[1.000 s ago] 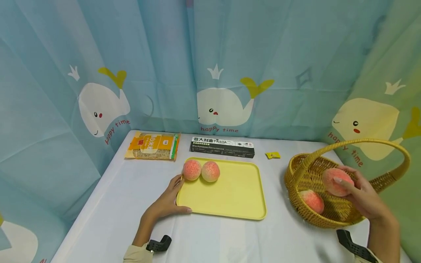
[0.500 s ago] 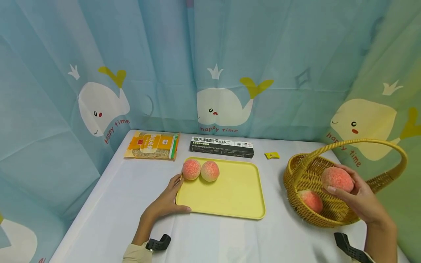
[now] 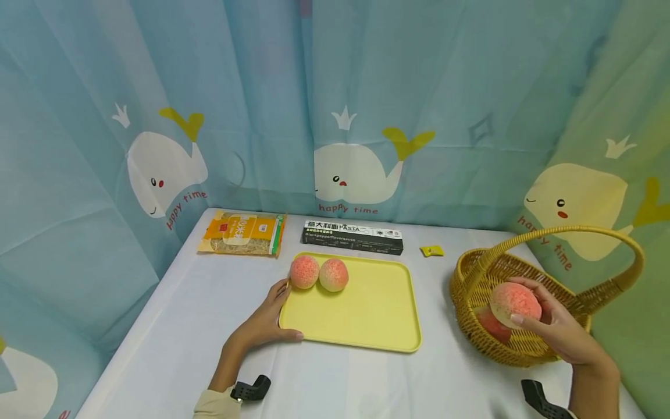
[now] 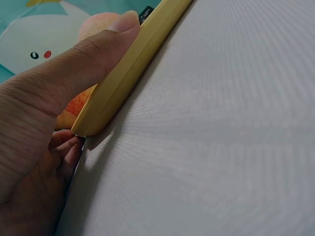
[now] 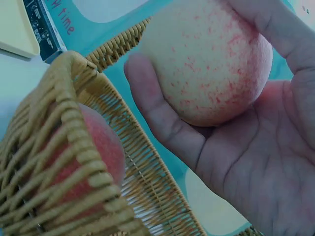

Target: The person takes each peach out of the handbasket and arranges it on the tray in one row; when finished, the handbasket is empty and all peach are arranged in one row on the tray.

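In the head view my right hand [image 3: 562,326] holds a pink-and-cream peach [image 3: 515,304] over the wicker basket [image 3: 466,320]. The right wrist view shows thumb and fingers round that peach [image 5: 206,64], above the rim. Inside the basket lies another peach [image 3: 492,327], partly hidden by the held one. My left hand [image 3: 264,323] grips the near left corner of the yellow tray [image 3: 366,314], its thumb on the front rim and its fingers along the left side. Two peaches, a left one [image 3: 304,272] and a right one [image 3: 334,275], sit side by side at the tray's far left.
Behind the tray lie an orange noodle packet [image 3: 243,233], a black-and-white pasta box [image 3: 353,237] and a small yellow wrapped packet [image 3: 431,251]. The basket's tall handle [image 3: 570,228] arches over it. A whale-print curtain [image 3: 272,116] encloses the white table [image 3: 183,326].
My right hand has moved left and a little lower with the peach, which now partly covers the one in the basket. The left hand stays on the tray corner.
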A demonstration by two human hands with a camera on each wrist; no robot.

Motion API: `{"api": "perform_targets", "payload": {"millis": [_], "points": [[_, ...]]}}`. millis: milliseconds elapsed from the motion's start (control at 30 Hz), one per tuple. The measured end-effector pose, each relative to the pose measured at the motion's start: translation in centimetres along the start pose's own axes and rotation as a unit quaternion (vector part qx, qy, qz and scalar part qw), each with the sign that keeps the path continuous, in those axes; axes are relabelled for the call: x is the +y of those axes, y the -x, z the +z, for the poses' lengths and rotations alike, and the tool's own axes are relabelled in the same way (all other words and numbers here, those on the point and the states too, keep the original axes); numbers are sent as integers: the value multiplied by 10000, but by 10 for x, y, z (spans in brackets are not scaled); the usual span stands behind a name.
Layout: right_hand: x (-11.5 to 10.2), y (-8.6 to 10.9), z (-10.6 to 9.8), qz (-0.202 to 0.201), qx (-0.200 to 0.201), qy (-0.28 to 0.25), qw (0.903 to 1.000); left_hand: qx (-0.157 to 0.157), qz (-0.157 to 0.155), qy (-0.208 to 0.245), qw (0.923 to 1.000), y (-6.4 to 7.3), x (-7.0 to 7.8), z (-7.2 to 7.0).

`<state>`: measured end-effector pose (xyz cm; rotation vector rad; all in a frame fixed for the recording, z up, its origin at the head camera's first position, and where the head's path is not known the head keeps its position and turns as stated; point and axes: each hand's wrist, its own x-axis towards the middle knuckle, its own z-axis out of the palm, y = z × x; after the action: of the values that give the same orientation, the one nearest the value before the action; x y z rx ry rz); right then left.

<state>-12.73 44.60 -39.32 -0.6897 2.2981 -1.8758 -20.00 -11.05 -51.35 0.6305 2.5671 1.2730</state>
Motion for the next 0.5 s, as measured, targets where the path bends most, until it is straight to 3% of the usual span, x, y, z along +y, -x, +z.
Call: {"api": "perform_targets", "payload": {"millis": [233, 500], "points": [[-1, -8, 13, -170, -536, -95, 9984, 7, -44, 29, 10000, 1, 3, 0], [-4, -20, 28, 41, -671, 335, 9972, 7, -20, 64, 10000, 1, 3, 0]]}}
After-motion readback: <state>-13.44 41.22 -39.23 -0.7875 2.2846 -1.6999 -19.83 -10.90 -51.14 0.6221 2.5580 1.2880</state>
